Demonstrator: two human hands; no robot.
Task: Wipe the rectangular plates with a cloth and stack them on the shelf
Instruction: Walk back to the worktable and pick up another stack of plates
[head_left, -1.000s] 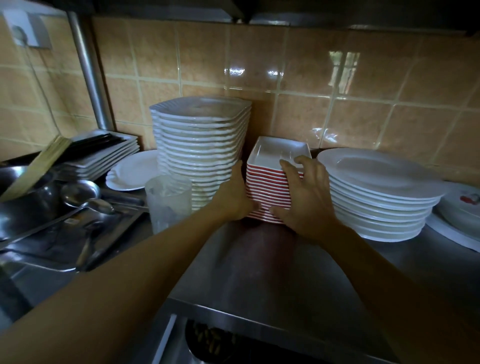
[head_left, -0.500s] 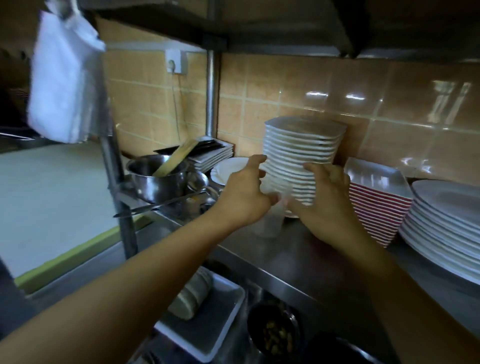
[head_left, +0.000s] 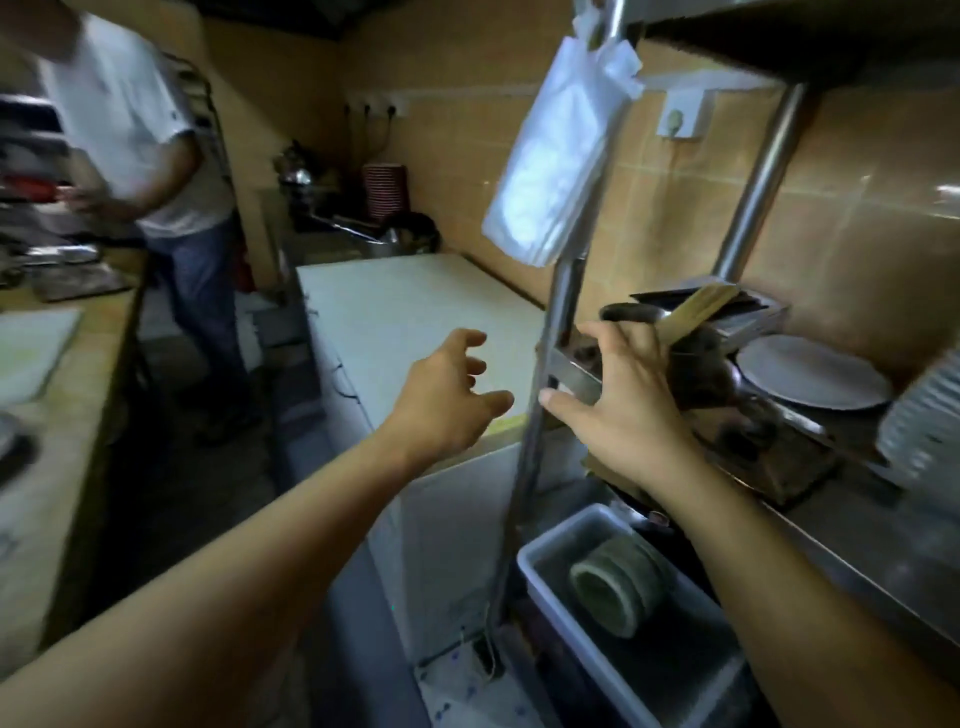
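A narrow kitchen with tan tiled walls. At centre, the left hand (head_left: 449, 400) hangs spread and empty over a pale countertop (head_left: 405, 317). The right hand (head_left: 621, 410), fingers loosely spread, sits at the steel shelf (head_left: 852, 540) corner by its upright post (head_left: 545, 374). At right edge, 1 blurred plate stack (head_left: 922, 421) stands on the shelf. A white bag (head_left: 558, 166) hangs above; a person (head_left: 150, 156) stands upper left.

Your single head-worn camera looks forward and down from close above your outstretched forearms, facing the steel shelf upright (head_left: 563, 312) at right and the pale chest-top counter (head_left: 395, 312) beyond
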